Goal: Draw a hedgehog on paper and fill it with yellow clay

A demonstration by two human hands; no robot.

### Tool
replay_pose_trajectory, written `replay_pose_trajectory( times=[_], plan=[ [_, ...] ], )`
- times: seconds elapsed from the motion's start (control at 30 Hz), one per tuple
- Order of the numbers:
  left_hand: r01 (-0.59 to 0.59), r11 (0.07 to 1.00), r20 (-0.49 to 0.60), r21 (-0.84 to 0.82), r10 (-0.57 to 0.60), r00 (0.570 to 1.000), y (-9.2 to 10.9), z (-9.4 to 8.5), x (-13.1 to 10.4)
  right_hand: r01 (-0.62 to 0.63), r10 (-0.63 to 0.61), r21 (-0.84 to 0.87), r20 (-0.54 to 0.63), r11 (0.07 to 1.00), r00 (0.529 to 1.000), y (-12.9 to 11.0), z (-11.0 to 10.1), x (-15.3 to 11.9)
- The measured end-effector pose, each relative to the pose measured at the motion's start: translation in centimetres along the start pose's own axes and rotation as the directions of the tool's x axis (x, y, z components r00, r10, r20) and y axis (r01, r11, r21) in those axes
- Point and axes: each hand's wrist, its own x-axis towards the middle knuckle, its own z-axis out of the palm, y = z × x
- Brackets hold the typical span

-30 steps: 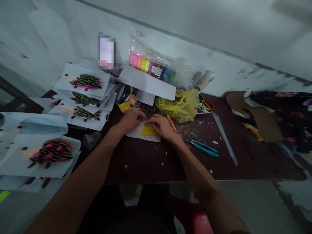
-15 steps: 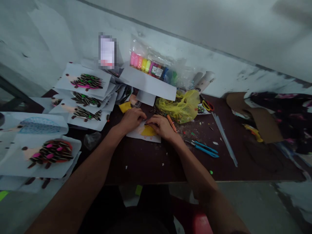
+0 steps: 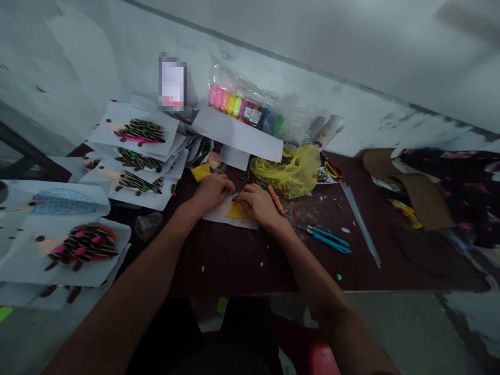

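Observation:
A white sheet of paper (image 3: 222, 221) lies on the dark table in front of me, with a yellow clay shape (image 3: 237, 211) and a pale, peach-coloured part on it. My left hand (image 3: 214, 191) holds the sheet's far left side, fingers bent together over it. Over the yellow clay, my right hand (image 3: 258, 204) has its fingertips pinched together at the clay's upper edge. Whatever is between those fingertips is too small to make out. Just beyond the hands, a yellow plastic bag (image 3: 291, 169) holds striped seeds, some of them spilled beside it.
Sheets with seed-covered hedgehogs (image 3: 84, 245) are piled at left. At the back stands a bag of coloured clay (image 3: 234, 107). An orange cutter (image 3: 275, 199), blue snips (image 3: 330, 239), scissors (image 3: 333, 169), glue sticks (image 3: 361, 224) and a yellow glue gun (image 3: 407, 212) lie right.
My right fingertips have shifted slightly on the yellow clay, and the hand covers a little more of it. My left hand stays in place on the sheet.

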Motion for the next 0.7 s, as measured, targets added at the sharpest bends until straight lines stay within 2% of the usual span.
replay_pose_trajectory(
  times=[0.27, 0.47, 0.6, 0.7],
  plan=[
    [-0.001, 1.0, 0.005, -0.02, 0.001, 1.0, -0.1, 0.1, 0.0, 0.01, -0.01, -0.044, 0.015, 0.999, 1.0, 0.1, 0.5, 0.2],
    [0.007, 1.0, 0.019, 0.015, -0.007, 1.0, 0.1, -0.1, 0.0, -0.012, 0.013, -0.055, 0.028, 0.998, 1.0, -0.3, -0.1, -0.1],
    [0.028, 1.0, 0.039, 0.008, -0.028, 0.999, 0.4, -0.4, 0.0, -0.04, 0.038, -0.034, -0.047, 0.999, 0.998, 0.0, -0.8, -0.7],
    [0.046, 0.999, 0.051, 0.005, -0.046, 0.998, 0.5, -0.5, 0.1, -0.158, 0.155, -0.016, -0.141, 0.987, 0.978, 0.8, -1.2, -0.9]
  ],
)
